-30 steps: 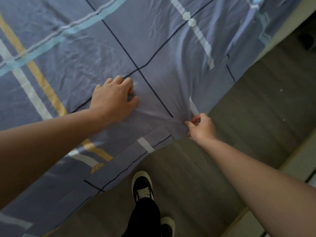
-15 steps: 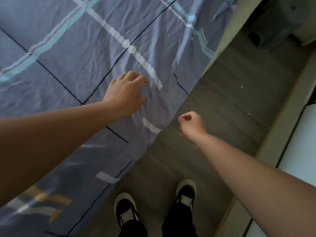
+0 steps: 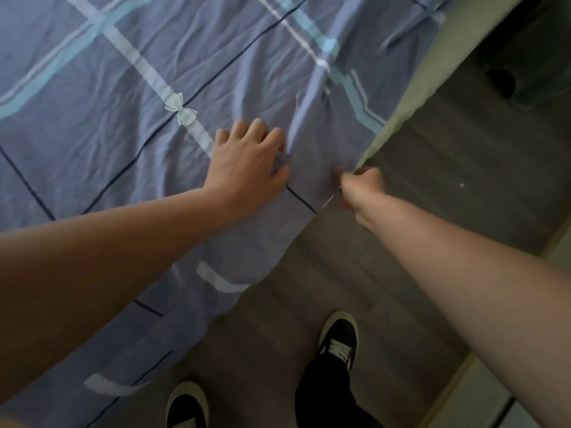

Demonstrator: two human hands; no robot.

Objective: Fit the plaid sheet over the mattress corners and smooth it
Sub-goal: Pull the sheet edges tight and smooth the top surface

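Note:
A blue-grey plaid sheet [image 3: 173,88] with white, light-blue and dark lines and a small white bow print covers the bed and hangs over its near side. The pale mattress [image 3: 432,75] edge shows bare at the upper right, beyond the sheet's end. My left hand [image 3: 247,159] lies palm down on the sheet near the bed's edge, fingers slightly bent against the cloth. My right hand [image 3: 360,188] grips the sheet's hanging edge just off the side of the bed, right where the bare mattress edge begins.
Grey wood floor [image 3: 432,217] runs along the bed's side. My two black shoes with white soles [image 3: 338,335] stand on it close to the bed. A dark object [image 3: 525,63] sits on the floor at the upper right. A pale furniture edge [image 3: 482,393] borders the lower right.
I have stepped further along the bed. My right hand, a free fist half a second ago, now grips the sheet's edge. My left hand has slid along the sheet toward the bare mattress edge.

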